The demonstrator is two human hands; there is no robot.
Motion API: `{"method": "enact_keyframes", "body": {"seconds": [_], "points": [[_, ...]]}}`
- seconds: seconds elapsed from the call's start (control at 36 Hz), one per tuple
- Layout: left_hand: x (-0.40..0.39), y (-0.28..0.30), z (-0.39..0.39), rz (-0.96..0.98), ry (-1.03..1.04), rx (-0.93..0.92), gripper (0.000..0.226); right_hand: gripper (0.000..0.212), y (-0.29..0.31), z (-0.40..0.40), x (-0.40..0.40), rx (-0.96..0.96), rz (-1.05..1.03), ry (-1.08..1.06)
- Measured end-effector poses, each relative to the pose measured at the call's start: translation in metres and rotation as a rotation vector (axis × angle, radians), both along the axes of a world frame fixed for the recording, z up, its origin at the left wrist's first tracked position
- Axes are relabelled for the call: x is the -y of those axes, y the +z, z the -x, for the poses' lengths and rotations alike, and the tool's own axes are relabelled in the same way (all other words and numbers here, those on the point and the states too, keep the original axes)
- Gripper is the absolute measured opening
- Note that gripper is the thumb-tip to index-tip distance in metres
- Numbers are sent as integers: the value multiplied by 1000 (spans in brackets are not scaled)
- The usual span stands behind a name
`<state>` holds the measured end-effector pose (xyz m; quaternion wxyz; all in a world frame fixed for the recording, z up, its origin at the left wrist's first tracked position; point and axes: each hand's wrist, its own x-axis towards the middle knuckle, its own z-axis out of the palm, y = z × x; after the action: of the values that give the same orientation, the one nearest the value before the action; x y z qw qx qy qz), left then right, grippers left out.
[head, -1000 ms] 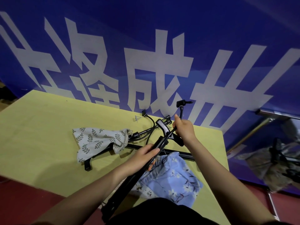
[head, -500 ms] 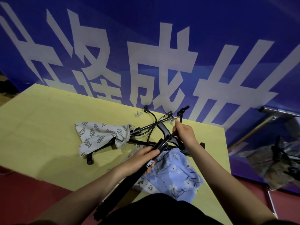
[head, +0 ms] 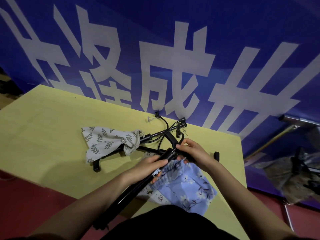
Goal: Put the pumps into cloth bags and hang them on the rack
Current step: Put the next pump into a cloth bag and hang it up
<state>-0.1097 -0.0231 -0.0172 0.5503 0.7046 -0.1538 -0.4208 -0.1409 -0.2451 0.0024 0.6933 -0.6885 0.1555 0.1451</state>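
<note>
The left hand [head: 152, 162] is clenched around the barrel of a black pump [head: 138, 186], which slants from the table's near edge up toward the middle. The right hand [head: 190, 151] pinches something at the pump's top end, close to the handle and hose; the fingers are curled, but whether they hold the hose, a clip or the handle stem cannot be made out. Directly beneath both hands lies a blue floral cloth bag [head: 187, 186], its gathered mouth just below the right hand's fingers.

To the left, a second pump [head: 155, 134] lies on the yellow table [head: 52, 135], its lower part tucked into a grey leaf-print bag [head: 107, 141], with its foot sticking out near the bag.

The hoses of the two pumps cross and loop together at the far side, so pulling the held pump toward the blue bag could probably drag the other one along. The loose hose may also snag on the bag's mouth.

The held pump's lower end is lost in shadow off the near edge. The dim shapes at the far right may be bagged pumps on a rack, but that is unclear.
</note>
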Motion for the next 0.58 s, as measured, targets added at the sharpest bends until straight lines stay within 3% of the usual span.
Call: {"method": "enact_keyframes", "body": {"seconds": [0.31,0.58], "points": [[3,7,1,-60,-52,63,31,40,5,1,0,-100,102,133],[-2,17,-4,-64,-66,-24,39,38,-8,3,-11,-25,7,21]]}}
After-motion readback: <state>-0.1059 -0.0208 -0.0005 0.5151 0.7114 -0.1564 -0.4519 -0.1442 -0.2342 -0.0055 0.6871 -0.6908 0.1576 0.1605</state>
